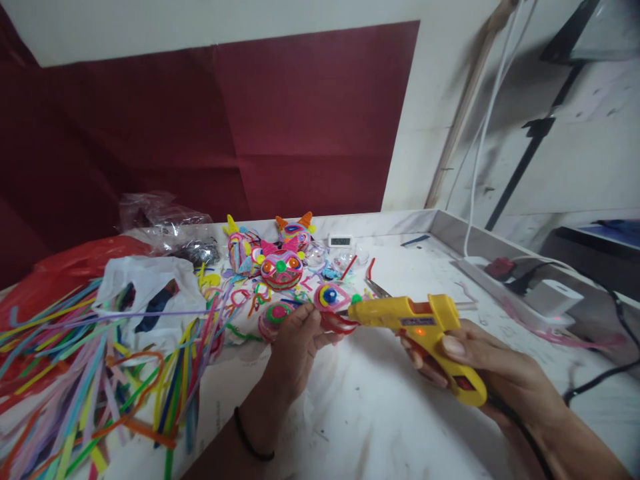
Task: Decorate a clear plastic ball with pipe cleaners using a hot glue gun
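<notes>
My right hand (480, 360) is wrapped round a yellow hot glue gun (425, 320), its orange light lit and its nozzle pointing left. Close to the nozzle tip, my left hand (297, 343) is closed in a pinch on a red-and-white craft piece (339, 324), partly hidden by the fingers. Just behind it shows a pink pipe-cleaner piece with a blue and yellow eye (329, 297); whether it joins the held piece I cannot tell. A round pink and green piece (277, 317) lies beside my left fingers. Beyond is a pink pipe-cleaner face with orange eyes (281, 267).
Loose pipe cleaners (85, 387) cover the left side, near a red plastic bag (85, 263). Scissors (377, 288) and a small digital clock (341, 241) lie behind the glue gun. A power strip (515, 297) with a white charger (554, 300) and cables lies at right.
</notes>
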`<state>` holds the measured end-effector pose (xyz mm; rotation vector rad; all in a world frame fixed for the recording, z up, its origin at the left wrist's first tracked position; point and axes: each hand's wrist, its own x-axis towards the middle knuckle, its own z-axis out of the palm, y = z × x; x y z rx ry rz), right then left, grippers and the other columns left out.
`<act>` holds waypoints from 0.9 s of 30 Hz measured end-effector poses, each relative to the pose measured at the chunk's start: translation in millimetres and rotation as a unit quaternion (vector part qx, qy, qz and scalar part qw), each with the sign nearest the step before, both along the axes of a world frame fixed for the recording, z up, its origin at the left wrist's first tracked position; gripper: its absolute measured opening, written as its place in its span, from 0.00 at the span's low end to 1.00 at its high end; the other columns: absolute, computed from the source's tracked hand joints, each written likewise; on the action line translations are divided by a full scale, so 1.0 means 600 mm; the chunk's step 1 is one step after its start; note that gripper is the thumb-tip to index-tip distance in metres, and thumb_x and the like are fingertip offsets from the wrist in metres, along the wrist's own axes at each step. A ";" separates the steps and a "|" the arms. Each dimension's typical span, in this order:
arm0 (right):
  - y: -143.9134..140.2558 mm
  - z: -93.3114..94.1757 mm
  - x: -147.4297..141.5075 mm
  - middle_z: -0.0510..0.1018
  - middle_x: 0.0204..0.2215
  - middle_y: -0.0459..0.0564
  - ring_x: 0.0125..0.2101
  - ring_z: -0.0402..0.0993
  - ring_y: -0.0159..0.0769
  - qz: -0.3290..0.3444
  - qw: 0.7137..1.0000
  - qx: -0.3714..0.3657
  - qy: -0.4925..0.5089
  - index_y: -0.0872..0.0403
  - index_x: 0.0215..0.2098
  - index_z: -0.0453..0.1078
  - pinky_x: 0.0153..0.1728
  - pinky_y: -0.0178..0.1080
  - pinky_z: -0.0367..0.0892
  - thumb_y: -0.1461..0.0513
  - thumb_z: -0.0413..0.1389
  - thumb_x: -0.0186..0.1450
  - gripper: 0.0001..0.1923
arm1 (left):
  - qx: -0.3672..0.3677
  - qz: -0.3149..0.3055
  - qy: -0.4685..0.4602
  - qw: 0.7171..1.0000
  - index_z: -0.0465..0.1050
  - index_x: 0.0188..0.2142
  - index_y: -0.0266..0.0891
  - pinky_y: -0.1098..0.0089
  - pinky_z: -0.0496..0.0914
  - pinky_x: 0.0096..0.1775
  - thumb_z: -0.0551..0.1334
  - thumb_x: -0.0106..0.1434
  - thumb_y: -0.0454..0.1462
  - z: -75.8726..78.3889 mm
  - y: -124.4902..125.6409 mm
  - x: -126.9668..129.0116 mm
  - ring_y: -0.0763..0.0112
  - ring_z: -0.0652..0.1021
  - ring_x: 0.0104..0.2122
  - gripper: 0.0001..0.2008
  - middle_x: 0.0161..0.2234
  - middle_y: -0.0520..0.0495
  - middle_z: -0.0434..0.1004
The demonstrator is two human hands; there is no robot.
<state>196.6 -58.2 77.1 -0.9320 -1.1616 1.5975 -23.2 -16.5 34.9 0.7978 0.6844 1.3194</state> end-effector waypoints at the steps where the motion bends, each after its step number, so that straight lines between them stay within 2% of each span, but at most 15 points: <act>1: 0.000 0.000 0.000 0.77 0.24 0.53 0.20 0.64 0.32 0.000 1.000 -0.001 0.002 0.57 0.28 0.75 0.21 0.34 0.55 0.52 0.63 0.49 0.17 | 0.000 -0.001 0.000 1.000 0.73 0.29 0.35 0.68 0.73 0.33 0.70 0.52 0.41 0.000 0.000 0.000 0.68 0.79 0.29 0.12 0.28 0.47 0.80; 11: 0.001 0.000 0.001 0.76 0.24 0.53 0.20 0.64 0.31 0.004 1.000 0.006 -0.007 0.58 0.27 0.76 0.21 0.33 0.56 0.51 0.62 0.49 0.17 | 0.001 -0.008 -0.017 1.000 0.74 0.29 0.34 0.70 0.74 0.32 0.70 0.52 0.39 0.002 0.001 0.000 0.70 0.79 0.28 0.11 0.28 0.47 0.80; 17: -0.001 0.000 -0.001 0.77 0.24 0.52 0.19 0.64 0.31 -0.004 1.000 -0.001 0.009 0.56 0.30 0.76 0.21 0.33 0.56 0.52 0.63 0.48 0.17 | 0.002 -0.009 -0.030 1.000 0.74 0.29 0.35 0.71 0.74 0.32 0.70 0.53 0.39 -0.002 0.001 -0.003 0.71 0.79 0.28 0.10 0.28 0.48 0.81; 27: -0.004 0.000 -0.003 0.78 0.24 0.53 0.20 0.66 0.30 -0.007 1.000 -0.015 0.013 0.57 0.30 0.76 0.22 0.32 0.57 0.52 0.64 0.48 0.18 | -0.008 -0.003 -0.012 1.000 0.74 0.29 0.34 0.69 0.75 0.33 0.72 0.50 0.40 0.004 -0.003 0.002 0.69 0.78 0.29 0.13 0.27 0.48 0.79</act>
